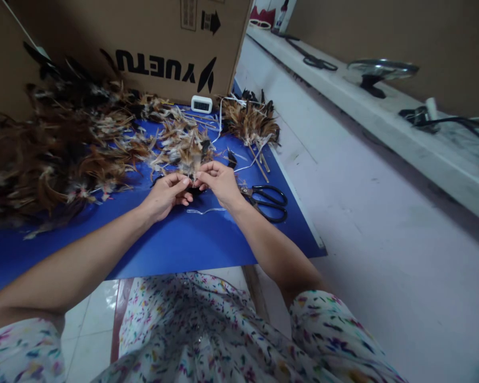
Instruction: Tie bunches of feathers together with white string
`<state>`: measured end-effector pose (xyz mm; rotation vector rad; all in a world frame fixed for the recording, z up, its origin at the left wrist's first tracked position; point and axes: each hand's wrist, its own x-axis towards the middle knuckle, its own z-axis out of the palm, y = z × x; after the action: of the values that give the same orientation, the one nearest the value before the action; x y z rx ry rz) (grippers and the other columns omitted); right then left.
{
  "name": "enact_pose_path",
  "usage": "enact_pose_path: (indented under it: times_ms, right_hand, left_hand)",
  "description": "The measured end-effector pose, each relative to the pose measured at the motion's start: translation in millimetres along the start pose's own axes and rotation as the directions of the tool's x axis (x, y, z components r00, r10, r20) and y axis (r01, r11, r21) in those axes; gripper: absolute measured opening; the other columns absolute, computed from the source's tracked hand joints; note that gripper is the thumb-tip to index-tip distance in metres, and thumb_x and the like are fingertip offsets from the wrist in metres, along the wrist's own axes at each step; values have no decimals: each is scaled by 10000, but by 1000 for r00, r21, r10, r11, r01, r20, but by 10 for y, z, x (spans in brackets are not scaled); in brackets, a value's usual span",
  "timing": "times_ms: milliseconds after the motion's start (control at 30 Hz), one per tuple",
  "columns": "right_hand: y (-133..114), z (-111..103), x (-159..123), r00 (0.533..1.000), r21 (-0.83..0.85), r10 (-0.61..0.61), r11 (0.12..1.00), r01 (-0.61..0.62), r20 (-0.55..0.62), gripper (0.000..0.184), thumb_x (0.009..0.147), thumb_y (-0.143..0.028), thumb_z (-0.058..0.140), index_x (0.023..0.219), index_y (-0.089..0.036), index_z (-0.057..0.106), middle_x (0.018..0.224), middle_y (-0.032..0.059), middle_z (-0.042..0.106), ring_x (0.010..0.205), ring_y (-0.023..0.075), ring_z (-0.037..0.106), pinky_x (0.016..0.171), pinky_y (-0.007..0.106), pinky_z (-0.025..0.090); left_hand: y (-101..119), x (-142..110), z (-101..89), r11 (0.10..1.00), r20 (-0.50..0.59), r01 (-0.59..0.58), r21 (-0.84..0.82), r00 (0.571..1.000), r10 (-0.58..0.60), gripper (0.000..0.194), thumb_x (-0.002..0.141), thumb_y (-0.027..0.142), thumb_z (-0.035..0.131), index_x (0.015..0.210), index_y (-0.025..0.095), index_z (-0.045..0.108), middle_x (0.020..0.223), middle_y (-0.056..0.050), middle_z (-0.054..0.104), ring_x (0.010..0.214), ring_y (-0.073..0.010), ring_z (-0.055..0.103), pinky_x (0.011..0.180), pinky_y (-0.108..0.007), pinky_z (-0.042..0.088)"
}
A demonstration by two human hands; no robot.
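My left hand and my right hand meet over the front part of a blue table top. Both pinch at a small feather, whose thin quill shows between the fingertips. Its exact outline blends with the feathers behind. Just right of my right hand lie black-handled scissors, their blades partly hidden by the hand. Below the hands a short clear strip rests on the blue surface. Behind them spreads a loose heap of brown and cream feathers.
A large pile of brown and black feathers covers the table's left side. Bundled feathers on sticks lie at the back right, beside a white digital clock. A cardboard box stands behind. A ledge along the right wall holds more scissors.
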<state>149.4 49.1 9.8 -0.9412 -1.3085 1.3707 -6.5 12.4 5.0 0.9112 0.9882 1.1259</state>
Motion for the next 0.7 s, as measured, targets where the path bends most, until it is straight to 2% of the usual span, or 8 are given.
enact_pose_path:
  times_ms: [233, 433, 700]
  right_hand:
    - [59, 19, -1, 997, -90, -83, 993, 82, -6, 130, 725, -247, 686, 763, -184, 579, 585, -59, 606, 528, 78, 579, 511, 202, 473]
    - [85, 17, 11, 988, -178, -152, 973, 148, -9, 121, 730, -261, 665, 772, -191, 576, 663, -51, 614, 601, 84, 593, 609, 226, 509]
    - [54, 27, 19, 988, -196, -155, 969, 148, -25, 89, 710, -199, 655, 733, -189, 569, 642, -56, 613, 563, 79, 590, 594, 227, 501]
  left_hand:
    - [6, -17, 14, 1000, 21, 27, 11, 999, -27, 252, 756, 289, 790, 800, 124, 605, 823, -60, 712, 520, -100, 641, 444, -186, 503]
    - [4, -8, 9, 999, 37, 37, 1, 999, -37, 249, 760, 275, 788, 786, 130, 587, 801, -55, 711, 515, -92, 629, 452, -184, 506]
    - [-1, 1, -7, 999, 24, 36, -27, 999, -35, 234, 743, 225, 797, 771, 134, 582, 741, -32, 693, 511, -82, 614, 476, -181, 515]
